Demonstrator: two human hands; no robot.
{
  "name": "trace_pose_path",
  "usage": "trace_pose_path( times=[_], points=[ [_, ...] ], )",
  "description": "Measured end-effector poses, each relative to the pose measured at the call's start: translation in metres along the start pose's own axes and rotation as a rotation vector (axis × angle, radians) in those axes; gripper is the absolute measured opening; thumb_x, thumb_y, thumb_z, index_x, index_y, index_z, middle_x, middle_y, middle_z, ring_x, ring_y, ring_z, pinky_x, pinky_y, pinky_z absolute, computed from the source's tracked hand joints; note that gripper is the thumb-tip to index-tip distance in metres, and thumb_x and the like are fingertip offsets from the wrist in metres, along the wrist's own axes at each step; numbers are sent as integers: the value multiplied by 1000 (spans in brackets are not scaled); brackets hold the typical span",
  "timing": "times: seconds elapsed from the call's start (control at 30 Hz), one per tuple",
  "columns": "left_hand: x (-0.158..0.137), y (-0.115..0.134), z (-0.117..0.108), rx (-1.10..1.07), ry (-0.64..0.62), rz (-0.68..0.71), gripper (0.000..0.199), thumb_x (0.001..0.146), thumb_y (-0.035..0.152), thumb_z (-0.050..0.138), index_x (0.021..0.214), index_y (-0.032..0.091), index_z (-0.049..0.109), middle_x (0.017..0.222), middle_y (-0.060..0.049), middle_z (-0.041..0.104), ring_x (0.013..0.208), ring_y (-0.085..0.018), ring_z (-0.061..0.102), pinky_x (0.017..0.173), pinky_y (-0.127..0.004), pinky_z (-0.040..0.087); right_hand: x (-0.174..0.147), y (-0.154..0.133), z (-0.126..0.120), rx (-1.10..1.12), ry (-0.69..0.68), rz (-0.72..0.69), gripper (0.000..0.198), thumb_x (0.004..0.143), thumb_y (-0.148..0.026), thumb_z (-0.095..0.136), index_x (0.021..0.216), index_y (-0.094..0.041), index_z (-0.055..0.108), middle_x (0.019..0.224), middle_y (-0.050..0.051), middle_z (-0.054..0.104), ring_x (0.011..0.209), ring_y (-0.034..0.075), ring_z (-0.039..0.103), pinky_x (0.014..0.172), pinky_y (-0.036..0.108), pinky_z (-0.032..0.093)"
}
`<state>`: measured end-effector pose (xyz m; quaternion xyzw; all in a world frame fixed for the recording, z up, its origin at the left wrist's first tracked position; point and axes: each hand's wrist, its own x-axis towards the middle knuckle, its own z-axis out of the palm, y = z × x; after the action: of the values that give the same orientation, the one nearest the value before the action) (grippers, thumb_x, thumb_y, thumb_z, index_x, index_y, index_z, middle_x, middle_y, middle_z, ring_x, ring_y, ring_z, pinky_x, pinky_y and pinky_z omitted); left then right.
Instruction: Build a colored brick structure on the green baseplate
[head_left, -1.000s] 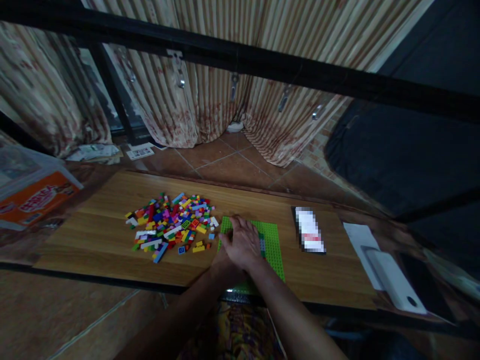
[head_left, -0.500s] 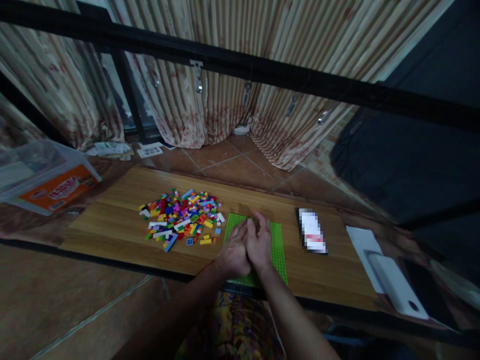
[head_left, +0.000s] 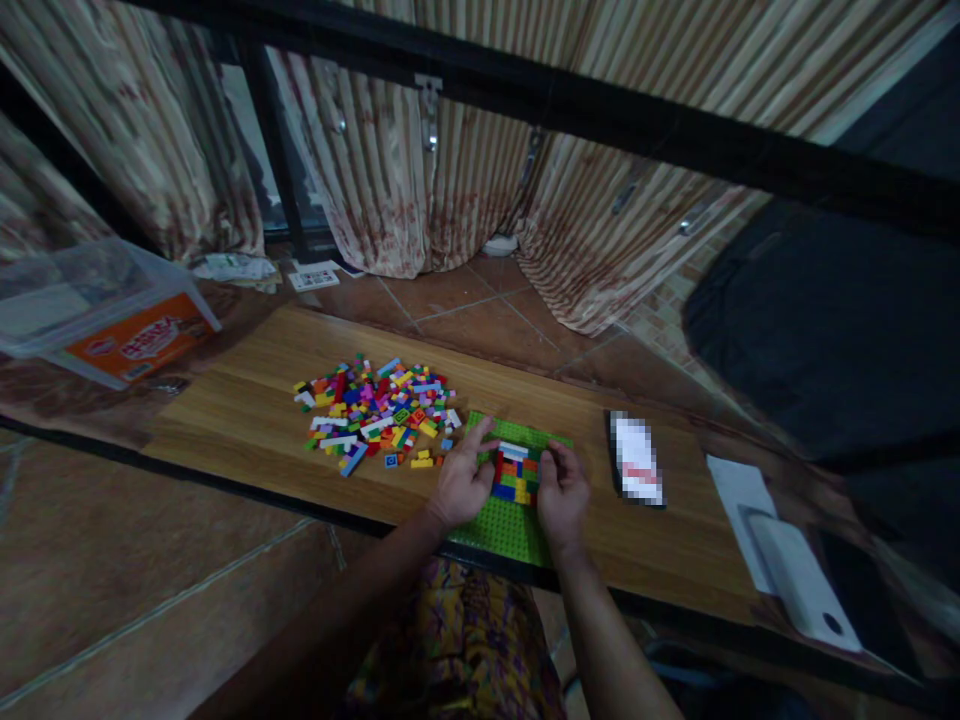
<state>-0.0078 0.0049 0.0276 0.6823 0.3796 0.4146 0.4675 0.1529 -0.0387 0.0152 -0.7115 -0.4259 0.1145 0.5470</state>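
Note:
A small flat build of coloured bricks [head_left: 516, 474], with white, red, orange, blue, yellow and green pieces, sits on a green studded baseplate [head_left: 499, 525] at the table's front edge. My left hand [head_left: 465, 485] is open along its left side, index finger stretched toward the top and thumb near the bricks. On the other side, my right hand [head_left: 564, 495] has its fingers curled in and closed at the right edge of the build. Whether a piece is between those fingers is hidden. A heap of loose bricks [head_left: 382, 405] lies left of the baseplate.
A phone [head_left: 636, 460] lies on the wooden table [head_left: 247, 400] to the right. Beyond it are a white sheet [head_left: 739, 490] and a white case-like object [head_left: 806, 580]. A clear plastic box [head_left: 127, 330] with an orange label stands at the left. A dark bar [head_left: 600, 90] crosses above.
My hands, pressed together over the baseplate before, have moved apart to either side, bringing the brick build into view. The camera view has shifted slightly.

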Motion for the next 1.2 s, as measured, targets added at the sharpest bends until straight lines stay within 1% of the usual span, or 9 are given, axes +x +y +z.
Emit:
trace_pose_path(
  times=[0.13, 0.23, 0.37, 0.47, 0.57, 0.73, 0.83, 0.97, 1.2],
  points=[
    [-1, -1, 3, -69, 90, -91, 63, 83, 7, 39, 144, 22, 31, 133, -10, 58, 92, -16, 70, 86, -32, 57, 0, 3, 1, -13, -11, 5, 35, 83, -40, 54, 105, -14, 64, 99, 13, 68, 89, 22, 65, 84, 40, 51],
    [-1, -2, 4, -81, 109, -99, 61, 82, 6, 41, 142, 20, 34, 128, -10, 61, 86, -15, 71, 84, -32, 58, 1, 7, 1, 0, -22, 18, 37, 80, -40, 58, 104, -13, 64, 97, 12, 68, 85, 21, 65, 81, 39, 51],
    [-2, -3, 4, -33, 115, -102, 61, 80, 6, 44, 139, 19, 37, 121, -9, 65, 80, -15, 71, 84, -33, 57, 1, 8, 1, -31, -17, -11, 34, 80, -40, 57, 101, -14, 65, 97, 12, 68, 87, 22, 64, 82, 40, 51],
    [-3, 1, 2, 81, 115, -81, 62, 78, 5, 46, 137, 20, 41, 114, -5, 69, 81, -15, 70, 87, -35, 56, 1, 4, 0, -72, -18, -62, 31, 82, -39, 54, 97, -14, 65, 97, 12, 66, 89, 21, 63, 83, 39, 50],
    [-3, 5, 0, 181, 106, -56, 56, 76, 5, 47, 131, 18, 49, 105, -4, 72, 86, -17, 68, 91, -36, 54, 2, -1, -1, -113, -40, -116, 29, 83, -38, 52, 93, -15, 67, 96, 11, 65, 92, 22, 61, 86, 40, 48],
    [-2, 9, -1, 225, 106, -46, 46, 77, 5, 47, 120, 17, 57, 92, -2, 73, 82, -16, 67, 87, -32, 54, 2, -4, 0, -111, -48, -152, 27, 84, -35, 49, 89, -16, 67, 95, 9, 64, 92, 21, 59, 87, 39, 47],
    [-1, 11, -1, 237, 102, -50, 41, 78, 6, 48, 115, 16, 61, 90, -2, 73, 76, -14, 66, 84, -29, 54, 2, -4, 0, -92, -41, -163, 26, 84, -35, 50, 90, -17, 68, 94, 9, 64, 92, 21, 59, 87, 39, 47],
    [-1, 13, -1, 257, 113, -54, 33, 80, 6, 49, 106, 17, 65, 93, -2, 73, 73, -12, 66, 81, -26, 53, 2, -4, 1, -87, -37, -168, 25, 85, -33, 50, 90, -17, 68, 95, 9, 64, 92, 21, 59, 88, 39, 46],
    [0, 10, 0, 289, 112, -28, 34, 82, 8, 49, 110, 18, 65, 87, -1, 73, 79, -13, 67, 81, -24, 52, 2, -7, 1, -98, -34, -167, 24, 84, -32, 50, 88, -17, 68, 94, 9, 64, 91, 21, 59, 88, 39, 46]
  ],
)
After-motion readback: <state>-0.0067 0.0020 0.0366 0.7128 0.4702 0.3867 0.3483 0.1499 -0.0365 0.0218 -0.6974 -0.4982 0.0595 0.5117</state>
